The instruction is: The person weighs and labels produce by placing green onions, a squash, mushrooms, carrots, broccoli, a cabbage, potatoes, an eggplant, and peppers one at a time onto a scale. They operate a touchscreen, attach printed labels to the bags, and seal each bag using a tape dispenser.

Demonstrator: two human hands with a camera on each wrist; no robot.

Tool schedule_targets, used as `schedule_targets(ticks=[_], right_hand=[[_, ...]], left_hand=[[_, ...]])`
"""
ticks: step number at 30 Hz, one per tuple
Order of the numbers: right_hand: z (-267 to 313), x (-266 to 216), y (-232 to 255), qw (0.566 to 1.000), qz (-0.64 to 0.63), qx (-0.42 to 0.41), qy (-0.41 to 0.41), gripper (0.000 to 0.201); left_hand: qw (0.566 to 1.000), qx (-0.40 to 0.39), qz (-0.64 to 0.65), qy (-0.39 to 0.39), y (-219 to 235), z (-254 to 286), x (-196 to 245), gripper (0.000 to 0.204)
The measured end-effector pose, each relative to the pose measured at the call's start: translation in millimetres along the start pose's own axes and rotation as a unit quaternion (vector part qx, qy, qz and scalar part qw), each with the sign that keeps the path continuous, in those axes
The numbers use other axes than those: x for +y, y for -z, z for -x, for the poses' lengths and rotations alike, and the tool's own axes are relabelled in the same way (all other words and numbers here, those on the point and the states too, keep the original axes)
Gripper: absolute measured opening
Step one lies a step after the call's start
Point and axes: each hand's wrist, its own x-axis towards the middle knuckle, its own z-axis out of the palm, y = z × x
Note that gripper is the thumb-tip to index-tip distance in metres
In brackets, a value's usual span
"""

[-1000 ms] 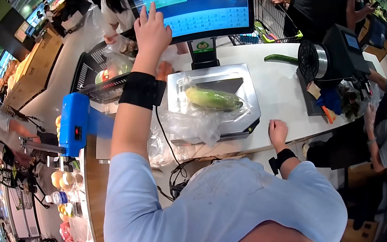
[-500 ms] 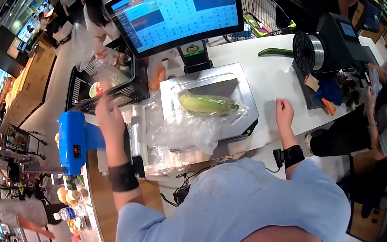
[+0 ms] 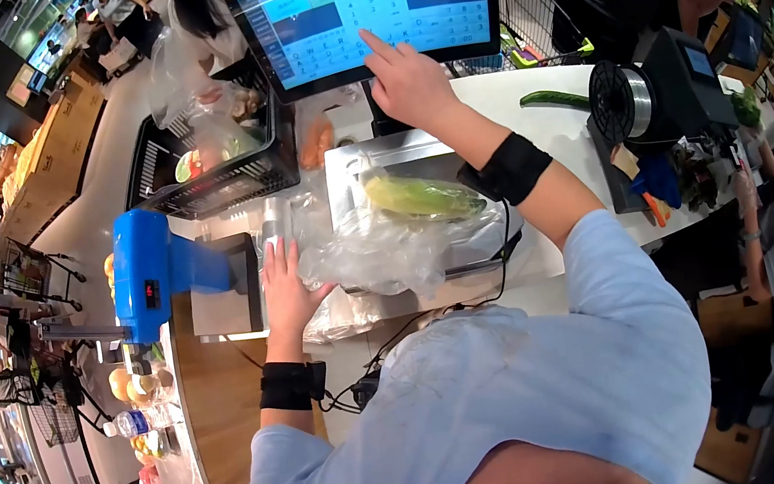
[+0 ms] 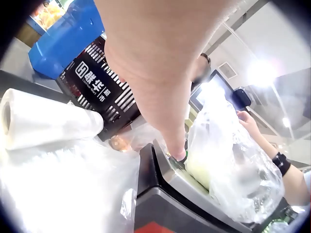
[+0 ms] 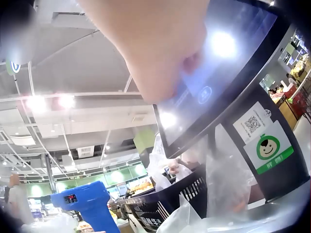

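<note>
My right hand (image 3: 408,85) reaches up to the lit touchscreen (image 3: 446,5), index finger stretched out with its tip at the on-screen keypad. Below it, an ear of corn (image 3: 415,195) in a clear plastic bag (image 3: 375,259) lies on the metal scale (image 3: 341,188). My left hand (image 3: 288,298), fingers spread and holding nothing, is over the counter at the scale's left side. In the left wrist view its thumb is close to the scale's edge, between the bagged corn and a roll of plastic bags (image 4: 48,119).
A black shopping basket (image 3: 237,190) with bagged produce stands back left, beside bagged carrots (image 3: 317,142). A blue device (image 3: 142,281) is at the left. A cucumber (image 3: 552,100) and a machine with a spool (image 3: 623,103) are on the right. People stand around the counter.
My left hand has left the touchscreen and come down beside the scale. My right hand has risen from the counter's front edge to the screen, which now shows a keypad.
</note>
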Motion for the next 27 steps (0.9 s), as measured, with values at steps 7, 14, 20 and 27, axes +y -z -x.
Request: schedule_targets(ticks=[7,14,20,27], right_hand=[[-13.8,0.1,-15.9,0.999,0.015,-0.033,-0.02,0.025],[-19.1,2.9,-23.6,0.999,0.02,-0.011,-0.024,0.023],[-2.3,0.7,-20.0,1.0,-0.003,0.005,-0.024,0.015],[4.3,7.7,-22.1,0.999,0.003,-0.012,-0.046,0.014]], left_hand=[[0.999,0.029,0.044,-0.013,-2.5,6.1,6.5,0.099],[0.996,0.024,0.081,-0.007,-4.8,8.9,15.8,0.099],[0.996,0.032,0.083,-0.002,-8.3,8.8,20.8,0.102],[0.993,0.024,0.116,0.004,-12.2,6.3,33.8,0.109]])
